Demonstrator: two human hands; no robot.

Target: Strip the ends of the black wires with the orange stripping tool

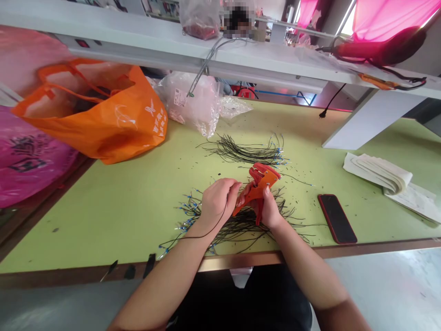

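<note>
My left hand (217, 198) is closed in a pinch on a thin black wire (203, 236), which trails down over my forearm and ends near a blue-tipped terminal. Just to its right, my right hand (265, 209) grips an orange and red wire stripper (260, 186) by its handles, jaws pointing up and left. Whether the wire's upper end touches the tool is hidden by my fingers. Beneath both hands lies a pile of black wires (237, 232), many with blue terminals at the left. A second bundle of black wires (241, 151) rests farther back, its blue ends at the right.
An orange bag (127, 119) and a pink bag (31, 156) stand at the left. Clear plastic bags (193, 101) lie behind. A phone (336, 218) and folded papers (382, 174) are at the right. A white shelf (144, 43) spans the back; black scraps dot the green table (103, 207).
</note>
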